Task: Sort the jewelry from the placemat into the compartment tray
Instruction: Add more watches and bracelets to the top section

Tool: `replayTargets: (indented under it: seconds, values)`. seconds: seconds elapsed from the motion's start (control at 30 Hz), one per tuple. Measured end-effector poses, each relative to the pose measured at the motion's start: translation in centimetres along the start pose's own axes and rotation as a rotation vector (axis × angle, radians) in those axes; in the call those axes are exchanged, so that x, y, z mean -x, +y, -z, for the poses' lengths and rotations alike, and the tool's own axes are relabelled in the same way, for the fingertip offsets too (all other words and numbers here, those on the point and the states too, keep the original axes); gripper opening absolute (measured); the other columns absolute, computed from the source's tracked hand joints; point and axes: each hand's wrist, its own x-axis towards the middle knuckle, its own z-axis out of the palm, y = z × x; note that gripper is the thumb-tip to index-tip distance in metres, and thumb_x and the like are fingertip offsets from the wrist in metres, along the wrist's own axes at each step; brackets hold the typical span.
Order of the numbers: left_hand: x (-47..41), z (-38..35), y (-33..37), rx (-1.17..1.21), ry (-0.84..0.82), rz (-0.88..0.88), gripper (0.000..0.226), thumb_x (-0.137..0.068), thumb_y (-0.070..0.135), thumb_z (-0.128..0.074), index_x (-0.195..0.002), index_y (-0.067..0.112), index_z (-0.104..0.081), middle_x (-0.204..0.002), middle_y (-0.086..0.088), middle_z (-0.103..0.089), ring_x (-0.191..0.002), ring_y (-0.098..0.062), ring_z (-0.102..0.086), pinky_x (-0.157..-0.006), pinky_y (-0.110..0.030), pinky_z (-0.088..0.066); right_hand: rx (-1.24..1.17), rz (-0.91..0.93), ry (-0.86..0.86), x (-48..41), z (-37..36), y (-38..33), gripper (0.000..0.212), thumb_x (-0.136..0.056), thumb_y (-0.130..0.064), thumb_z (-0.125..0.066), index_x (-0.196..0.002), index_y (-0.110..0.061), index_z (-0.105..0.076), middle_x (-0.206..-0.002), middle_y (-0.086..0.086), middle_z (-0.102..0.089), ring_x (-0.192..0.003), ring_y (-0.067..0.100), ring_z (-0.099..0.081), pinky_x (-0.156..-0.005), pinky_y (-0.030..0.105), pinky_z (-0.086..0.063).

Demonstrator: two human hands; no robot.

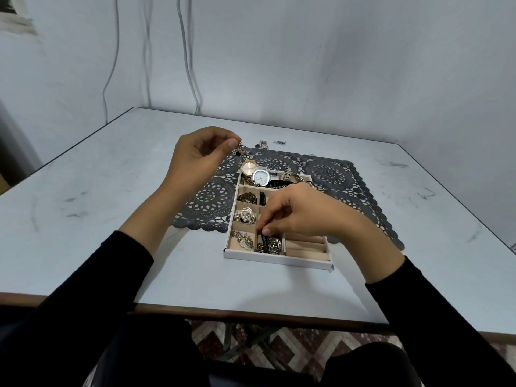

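A white compartment tray (275,258) with beige cells sits on the front part of a dark grey lace placemat (329,174). My left hand (199,157) is raised left of the tray's far corner and pinches the top of a thin silver charm chain (240,155), which hangs down. My right hand (300,213) hovers over the tray's middle, fingertips curled down onto the dark chain bracelets (268,244) in the front middle cell. Two watches (255,171) lie in the far cell. Brooches and pendants fill the left cells.
Two small jewelry pieces (270,143) lie on the pale table just beyond the placemat's far edge. The table's brown front edge (251,315) is close to my body. Cables hang down the wall behind.
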Motion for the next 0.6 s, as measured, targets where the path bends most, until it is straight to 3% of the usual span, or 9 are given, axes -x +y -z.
replayTargets:
  seconds: [0.13, 0.27, 0.4, 0.6]
  values:
    - [0.2, 0.1, 0.1, 0.001, -0.009, -0.002, 0.007, -0.091, 0.018, -0.069, -0.093, 0.025, -0.071, -0.085, 0.009, -0.071, -0.078, 0.002, -0.064, -0.067, -0.014, -0.05, -0.172, 0.031, 0.071, 0.9, 0.7, 0.8, 0.015, -0.081, -0.014, -0.074, -0.096, -0.016, -0.075, -0.088, -0.004, -0.074, -0.084, 0.016, -0.071, -0.086, 0.038, -0.056]
    - [0.4, -0.1, 0.1, 0.008, -0.025, -0.001, 0.009, -0.09, 0.017, -0.069, -0.091, 0.025, -0.071, -0.089, 0.007, -0.072, -0.086, -0.004, -0.066, -0.08, -0.017, -0.052, -0.29, 0.018, 0.268, 1.7, 1.1, 2.9, 0.019, -0.086, -0.026, -0.069, -0.104, -0.021, -0.072, -0.096, 0.002, -0.073, -0.095, 0.027, -0.068, -0.09, 0.047, -0.054]
    - [0.6, -0.2, 0.0, -0.007, -0.048, -0.003, 0.01, -0.09, 0.018, -0.069, -0.09, 0.028, -0.071, -0.089, 0.007, -0.073, -0.088, -0.006, -0.067, -0.084, -0.018, -0.053, -0.348, -0.06, 0.5, 2.4, 1.2, 4.8, 0.017, -0.09, -0.023, -0.064, -0.106, -0.023, -0.07, -0.098, 0.0, -0.072, -0.093, 0.015, -0.068, -0.076, 0.025, -0.055]
    - [0.8, -0.3, -0.1, -0.005, -0.065, -0.005, 0.01, -0.09, 0.018, -0.069, -0.09, 0.028, -0.072, -0.09, 0.005, -0.074, -0.09, -0.012, -0.068, -0.085, -0.021, -0.054, -0.163, -0.162, 0.789, 3.0, 0.9, 7.3, 0.017, -0.093, -0.021, -0.059, -0.106, -0.021, -0.069, -0.096, -0.012, -0.069, -0.082, -0.009, -0.06, -0.072, 0.003, -0.043]
